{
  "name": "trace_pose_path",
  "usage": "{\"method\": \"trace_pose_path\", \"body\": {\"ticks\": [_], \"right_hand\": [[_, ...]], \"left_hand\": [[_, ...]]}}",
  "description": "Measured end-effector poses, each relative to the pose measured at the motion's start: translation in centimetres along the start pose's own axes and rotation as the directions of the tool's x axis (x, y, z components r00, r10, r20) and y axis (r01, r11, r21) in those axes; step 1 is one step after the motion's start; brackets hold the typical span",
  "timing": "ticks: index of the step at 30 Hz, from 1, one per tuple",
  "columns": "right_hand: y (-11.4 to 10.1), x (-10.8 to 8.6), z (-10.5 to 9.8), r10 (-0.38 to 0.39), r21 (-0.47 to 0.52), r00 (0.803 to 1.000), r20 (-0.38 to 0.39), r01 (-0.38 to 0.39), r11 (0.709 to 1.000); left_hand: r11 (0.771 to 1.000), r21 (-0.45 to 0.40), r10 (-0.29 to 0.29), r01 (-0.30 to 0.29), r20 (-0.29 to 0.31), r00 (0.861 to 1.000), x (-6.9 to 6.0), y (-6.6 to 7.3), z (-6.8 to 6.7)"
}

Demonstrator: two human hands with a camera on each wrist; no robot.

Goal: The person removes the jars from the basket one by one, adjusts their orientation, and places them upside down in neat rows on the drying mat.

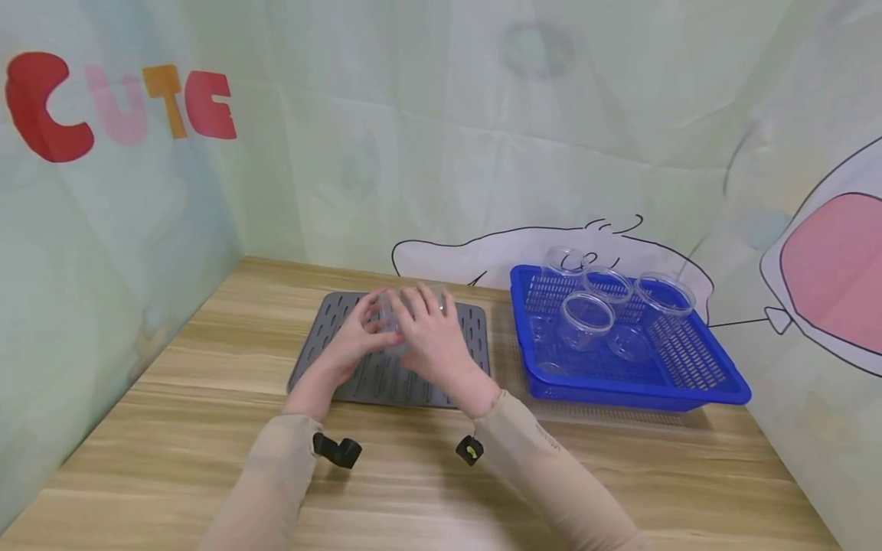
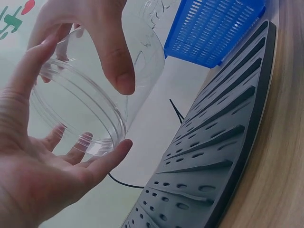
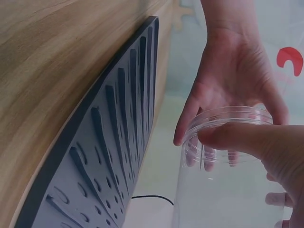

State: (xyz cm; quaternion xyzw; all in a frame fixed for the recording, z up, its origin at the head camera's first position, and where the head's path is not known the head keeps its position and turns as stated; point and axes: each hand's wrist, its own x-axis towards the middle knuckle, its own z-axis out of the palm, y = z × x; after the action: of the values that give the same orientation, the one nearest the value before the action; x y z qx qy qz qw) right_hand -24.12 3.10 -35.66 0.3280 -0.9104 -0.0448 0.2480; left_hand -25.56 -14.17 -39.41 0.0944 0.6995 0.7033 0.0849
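Note:
A clear plastic jar (image 2: 147, 71) is held between both hands above a grey ridged draining mat (image 1: 386, 392). My left hand (image 1: 354, 337) curves its fingers and thumb round the threaded mouth of the jar, as the left wrist view shows. From the other side my right hand (image 1: 436, 340) grips the jar's body, its thumb lying along the wall near the mouth. In the right wrist view the jar (image 3: 218, 199) lies between the two hands, apart from the mat (image 3: 111, 142). Much of it is hidden by fingers in the head view.
On the right stands a blue plastic basket (image 1: 620, 395) with several clear jars, among them a short round jar (image 1: 586, 325). All this rests on a wooden table (image 1: 386, 497). A printed cloth backdrop (image 1: 427, 153) hangs close behind and at the sides.

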Motion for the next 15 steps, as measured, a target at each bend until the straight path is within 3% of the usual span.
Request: {"method": "trace_pose_path", "body": {"ticks": [6,10,13,15], "right_hand": [[0.4,-0.2,-0.2,0.007,0.053,1.0,-0.009,-0.006,0.999],[1.1,-0.7,-0.2,0.024,0.153,0.996,-0.083,-0.011,0.988],[1.7,-1.3,0.1,0.074,0.303,0.984,-0.163,-0.021,0.953],[2.0,-1.7,0.6,0.137,0.432,0.971,-0.197,-0.039,0.901]], "left_hand": [[1.0,0.012,0.008,-0.008,-0.009,1.0,-0.2,0.0,-0.1],[1.0,0.005,0.028,-0.028,-0.013,1.0,-0.1,0.0,-0.2],[0.999,-0.001,0.032,-0.032,-0.029,0.999,-0.2,0.1,-0.4],[0.999,0.005,0.037,-0.037,-0.042,0.998,-0.2,0.1,-0.5]]}}
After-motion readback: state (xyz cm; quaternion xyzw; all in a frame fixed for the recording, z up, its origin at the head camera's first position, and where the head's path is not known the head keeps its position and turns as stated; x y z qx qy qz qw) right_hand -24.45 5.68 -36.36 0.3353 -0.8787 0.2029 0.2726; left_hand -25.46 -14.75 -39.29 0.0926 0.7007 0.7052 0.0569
